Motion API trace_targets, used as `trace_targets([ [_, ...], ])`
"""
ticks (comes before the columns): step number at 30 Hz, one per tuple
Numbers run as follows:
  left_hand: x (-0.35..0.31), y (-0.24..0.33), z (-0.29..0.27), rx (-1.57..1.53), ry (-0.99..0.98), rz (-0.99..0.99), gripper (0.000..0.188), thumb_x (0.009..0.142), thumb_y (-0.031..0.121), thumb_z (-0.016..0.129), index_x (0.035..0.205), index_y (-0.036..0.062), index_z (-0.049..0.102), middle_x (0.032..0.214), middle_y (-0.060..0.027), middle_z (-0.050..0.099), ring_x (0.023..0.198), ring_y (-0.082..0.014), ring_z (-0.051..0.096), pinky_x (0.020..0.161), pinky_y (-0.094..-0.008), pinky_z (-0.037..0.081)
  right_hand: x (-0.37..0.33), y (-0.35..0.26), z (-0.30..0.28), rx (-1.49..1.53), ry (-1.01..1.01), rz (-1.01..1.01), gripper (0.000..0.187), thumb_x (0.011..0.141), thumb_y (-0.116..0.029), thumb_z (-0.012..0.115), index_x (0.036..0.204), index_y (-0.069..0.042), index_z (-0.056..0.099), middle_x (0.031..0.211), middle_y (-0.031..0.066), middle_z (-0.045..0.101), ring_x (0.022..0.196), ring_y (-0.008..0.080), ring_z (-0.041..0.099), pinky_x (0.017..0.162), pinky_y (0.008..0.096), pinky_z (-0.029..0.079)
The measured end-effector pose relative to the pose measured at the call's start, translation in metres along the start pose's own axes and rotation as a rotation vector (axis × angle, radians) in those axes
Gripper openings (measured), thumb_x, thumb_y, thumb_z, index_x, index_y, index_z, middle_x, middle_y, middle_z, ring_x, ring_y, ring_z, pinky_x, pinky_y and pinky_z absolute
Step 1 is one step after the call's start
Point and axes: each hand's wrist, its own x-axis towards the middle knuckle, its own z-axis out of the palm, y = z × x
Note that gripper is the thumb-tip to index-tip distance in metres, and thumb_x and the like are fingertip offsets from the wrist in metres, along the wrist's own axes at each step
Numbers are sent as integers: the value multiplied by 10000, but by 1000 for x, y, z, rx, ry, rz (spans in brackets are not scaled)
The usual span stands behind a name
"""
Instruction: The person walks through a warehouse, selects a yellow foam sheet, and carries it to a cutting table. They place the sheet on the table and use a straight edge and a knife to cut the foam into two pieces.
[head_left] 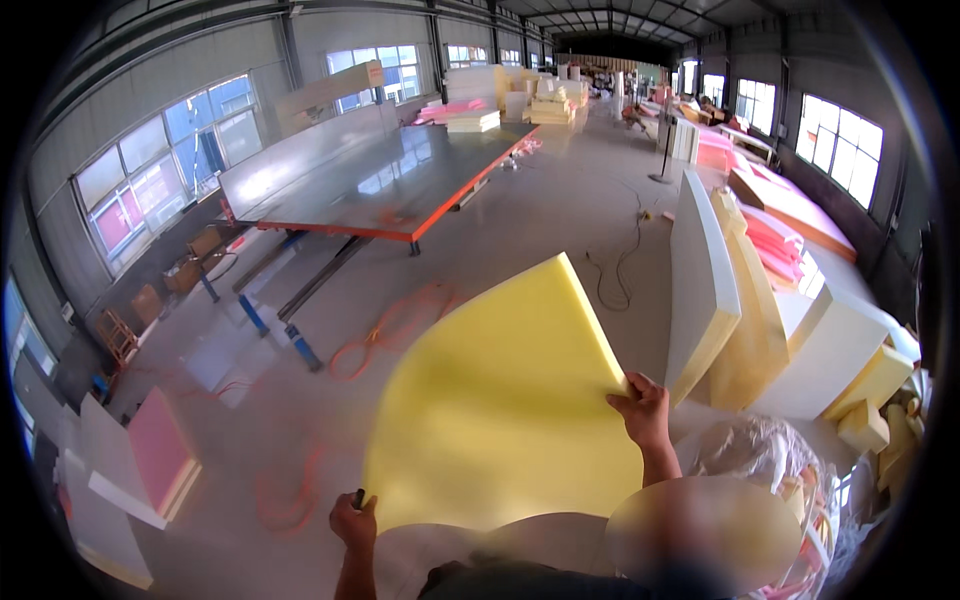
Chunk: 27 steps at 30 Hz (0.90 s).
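Note:
A large yellow foam sheet hangs in front of me, bowed along its left side, with a pointed far corner. My left hand is closed at its near left corner. A small dark object pokes up from that hand; its kind is unclear. On the sheet's right edge, my right hand grips with the thumb on the face toward me. The fingers behind the sheet are partly hidden.
A wide metal-topped table with an orange edge stands ahead to the left. Orange hose and dark cable lie on the floor. White foam slabs lean at the right, above a clear plastic bag. Pink and white foam pieces stand left.

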Motion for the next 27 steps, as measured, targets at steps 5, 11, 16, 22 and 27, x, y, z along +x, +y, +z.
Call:
trace_targets([
  [5,105,2,125,-149,-35,-68,318,566,113,866,745,66,607,668,-108,608,622,-319,609,557,-399,463,117,45,51,-66,67,-44,256,644,-26,715,883,20,636,603,35,483,578,81,433,549,247,398],
  [11,246,46,289,-173,-113,2,331,583,168,868,724,55,590,645,-119,603,622,-343,605,568,-411,464,255,88,108,-54,289,-22,238,660,-6,713,892,22,665,671,27,584,627,79,510,592,244,440],
  [16,397,133,409,-352,-231,2,334,619,130,849,695,4,549,618,-126,559,556,-260,533,557,-356,437,385,82,93,-188,340,-179,475,668,49,747,1116,40,593,947,103,688,866,165,632,783,291,513],
  [22,534,239,586,-550,-359,220,298,616,163,841,714,26,595,650,-128,595,610,-330,585,580,-404,452,466,216,65,-57,553,340,252,685,66,731,932,40,685,849,71,700,782,140,652,704,299,533],
  [27,612,321,731,-318,-370,402,255,627,112,833,774,24,645,716,-141,638,661,-307,631,611,-393,477,614,297,115,-80,588,320,251,711,44,736,956,32,685,866,50,703,766,117,638,696,284,517],
])
